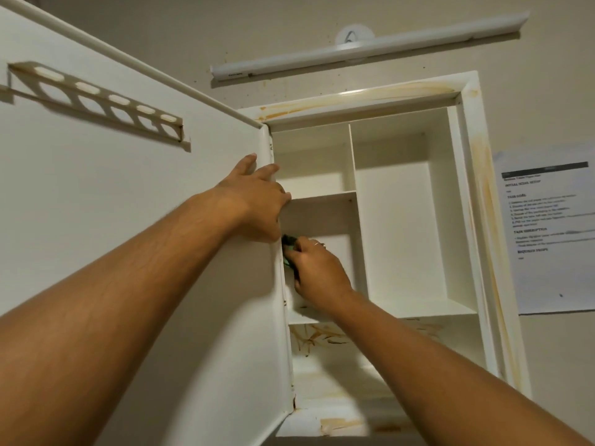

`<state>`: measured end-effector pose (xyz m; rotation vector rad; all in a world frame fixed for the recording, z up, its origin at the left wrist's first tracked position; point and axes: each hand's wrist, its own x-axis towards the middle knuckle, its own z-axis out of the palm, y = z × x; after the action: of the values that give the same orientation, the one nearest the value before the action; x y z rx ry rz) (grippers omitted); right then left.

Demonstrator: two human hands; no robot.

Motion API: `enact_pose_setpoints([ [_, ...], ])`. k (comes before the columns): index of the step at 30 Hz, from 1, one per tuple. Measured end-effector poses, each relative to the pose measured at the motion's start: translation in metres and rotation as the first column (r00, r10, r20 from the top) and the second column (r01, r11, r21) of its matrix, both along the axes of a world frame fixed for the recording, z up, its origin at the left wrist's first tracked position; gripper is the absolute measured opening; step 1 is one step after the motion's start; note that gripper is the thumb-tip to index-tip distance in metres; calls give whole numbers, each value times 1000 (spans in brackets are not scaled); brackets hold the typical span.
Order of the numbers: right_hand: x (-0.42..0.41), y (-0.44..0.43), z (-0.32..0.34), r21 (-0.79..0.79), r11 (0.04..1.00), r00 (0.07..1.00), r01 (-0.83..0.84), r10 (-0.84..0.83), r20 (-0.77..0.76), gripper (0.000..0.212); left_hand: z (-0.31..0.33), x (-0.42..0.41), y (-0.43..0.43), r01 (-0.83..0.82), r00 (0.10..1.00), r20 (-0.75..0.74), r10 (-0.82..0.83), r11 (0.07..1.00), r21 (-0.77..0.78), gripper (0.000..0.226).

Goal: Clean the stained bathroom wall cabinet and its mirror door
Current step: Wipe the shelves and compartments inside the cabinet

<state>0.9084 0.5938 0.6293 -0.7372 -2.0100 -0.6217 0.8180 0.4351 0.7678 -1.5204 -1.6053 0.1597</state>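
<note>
Cabinet (402, 220), white, wall-mounted, seen from below in the head view, the only view: it fills the centre and right of the picture, and its door (145, 220) stands open to the left. Only the door's inner face shows, with a holed rack (96, 98) fixed on it; the mirror side is hidden. Orange-brown stains mark the top frame (354, 98), the right frame (489, 220) and the lower shelf (322, 336); the upper compartments look mostly white. Left hand (254, 194): fingers spread and fairly straight, laid on the door near its hinge edge, apparently steadying it. Right hand (318, 272): fingers curled round a green and dark sponge (288, 249), which is pressed to the cabinet's inner wall on the hinge side, beside the middle left compartment. Step in hand, as judged: scrubbing the hinge-side strip, with much staining left elsewhere. Next move likely calls for working the sponge down toward the stained lower shelf while the door is held steady. Writing: a tube light (370, 46) above carries small print, too small to read surely. A paper sheet (553, 233) on the wall at right shows headings that seem to read "INITIAL SCENE SETUP", "TASK GOAL", "TASK DESCRIPTION" and "REQUIRED PROPS"; its body text is blurred.
</note>
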Motion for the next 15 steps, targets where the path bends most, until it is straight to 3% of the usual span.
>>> enact_pose_setpoints([
  [4, 26, -16, -7, -155, 983, 905, 95, -21, 425, 31, -1, 2, -4, -6, 1000, 8, 6, 1000, -5, 74],
  [6, 33, -29, 5, -168, 965, 834, 200, -78, 547, 24, -1, 3, -6, -15, 1000, 17, 15, 1000, -5, 75],
  [8, 35, -45, 24, -129, 977, 890, 170, -96, 446, 20, -1, 6, -9, -32, 999, 14, 33, 999, -14, 75],
  [10, 37, -54, 42, 69, 994, 982, 87, -97, 160, 19, -2, 8, -7, -37, 999, 10, 37, 999, -20, 73],
  [12, 38, -53, 54, 229, 968, 993, 105, -90, -75, 24, -2, 8, -7, -33, 999, 27, 34, 999, -25, 71],
  [15, 23, -39, 44, 164, 979, 991, 123, -114, -64, 31, -1, 7, -6, -29, 999, 22, 29, 999, -14, 73],
])
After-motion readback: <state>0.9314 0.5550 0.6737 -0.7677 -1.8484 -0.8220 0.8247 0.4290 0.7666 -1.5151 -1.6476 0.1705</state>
